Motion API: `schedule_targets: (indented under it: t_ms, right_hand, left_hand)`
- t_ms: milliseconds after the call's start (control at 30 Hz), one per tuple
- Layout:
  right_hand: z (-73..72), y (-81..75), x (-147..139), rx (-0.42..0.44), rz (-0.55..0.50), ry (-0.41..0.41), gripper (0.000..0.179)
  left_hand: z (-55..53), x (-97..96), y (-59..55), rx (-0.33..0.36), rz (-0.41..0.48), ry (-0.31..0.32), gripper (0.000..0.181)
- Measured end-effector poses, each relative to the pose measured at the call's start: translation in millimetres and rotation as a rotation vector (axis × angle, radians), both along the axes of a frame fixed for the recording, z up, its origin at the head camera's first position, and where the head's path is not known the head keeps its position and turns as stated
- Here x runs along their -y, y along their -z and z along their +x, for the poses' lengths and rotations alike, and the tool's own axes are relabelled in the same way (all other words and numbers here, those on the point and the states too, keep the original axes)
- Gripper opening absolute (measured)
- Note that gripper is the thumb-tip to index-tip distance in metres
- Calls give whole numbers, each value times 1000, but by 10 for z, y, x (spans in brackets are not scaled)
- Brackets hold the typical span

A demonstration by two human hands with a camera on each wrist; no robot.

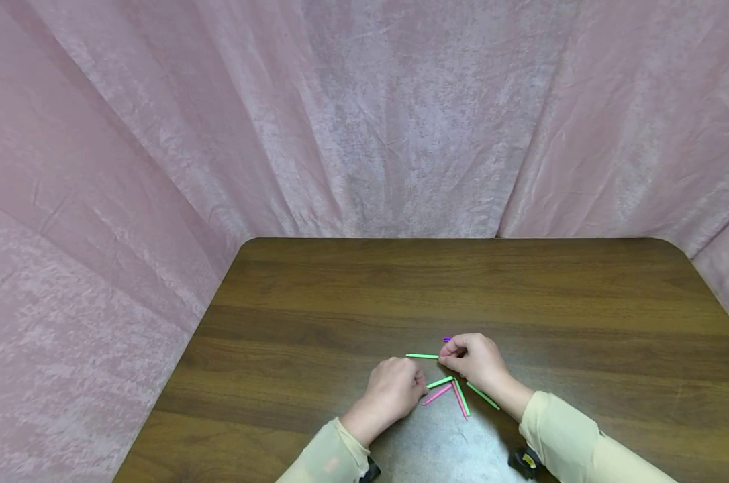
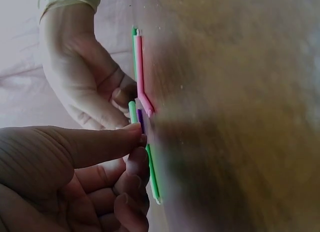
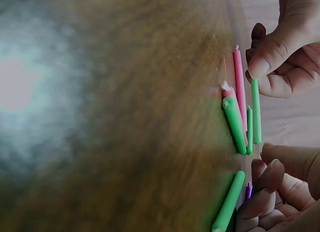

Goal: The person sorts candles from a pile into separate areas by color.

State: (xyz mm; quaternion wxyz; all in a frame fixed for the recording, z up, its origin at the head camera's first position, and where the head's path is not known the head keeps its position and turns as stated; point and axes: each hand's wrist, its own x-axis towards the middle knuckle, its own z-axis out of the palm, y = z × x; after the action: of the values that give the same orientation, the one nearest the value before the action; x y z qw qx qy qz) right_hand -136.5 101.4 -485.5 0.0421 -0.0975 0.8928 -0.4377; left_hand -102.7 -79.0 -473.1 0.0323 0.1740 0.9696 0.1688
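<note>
Both hands work among thin green, pink and purple candles. In the head view my left hand (image 1: 393, 387) pinches a green candle (image 1: 440, 382) by its left end; the right wrist view shows this green candle (image 3: 256, 114) between thumb and finger. Farther forward, my right hand (image 1: 478, 361) has thumb and forefinger together at the right end of another green candle (image 1: 421, 356), covering that end. Beside the hands lie a pink candle (image 1: 438, 394), a pink and a green candle (image 1: 464, 398) side by side, and another green candle (image 1: 482, 396).
Purple candle ends (image 1: 447, 339) show just beyond my right fingers. The brown wood table (image 1: 316, 295) has a glossy patch of light near its front. A pink curtain (image 1: 401, 121) hangs behind it and along the sides.
</note>
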Motion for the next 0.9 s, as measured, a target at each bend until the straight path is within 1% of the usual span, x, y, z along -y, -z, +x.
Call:
schedule_targets:
  t_ms: [167, 300, 400, 633, 900]
  right_hand:
    - [31, 1, -51, 25, -31, 10, 8]
    - [43, 6, -86, 47, -55, 7, 6]
    - [56, 3, -113, 51, -61, 7, 6]
    - [99, 2, -176, 69, -78, 5, 7]
    - [147, -53, -222, 122, -93, 14, 4]
  left_hand:
    - [-13, 22, 2, -16, -5, -8, 29]
    - [-22, 39, 7, -14, -15, -16, 26]
    - [-31, 52, -1, -12, -7, -17, 23]
    - [-69, 81, -13, -18, -6, 24, 21]
    - [-120, 111, 16, 2, 47, 40, 22]
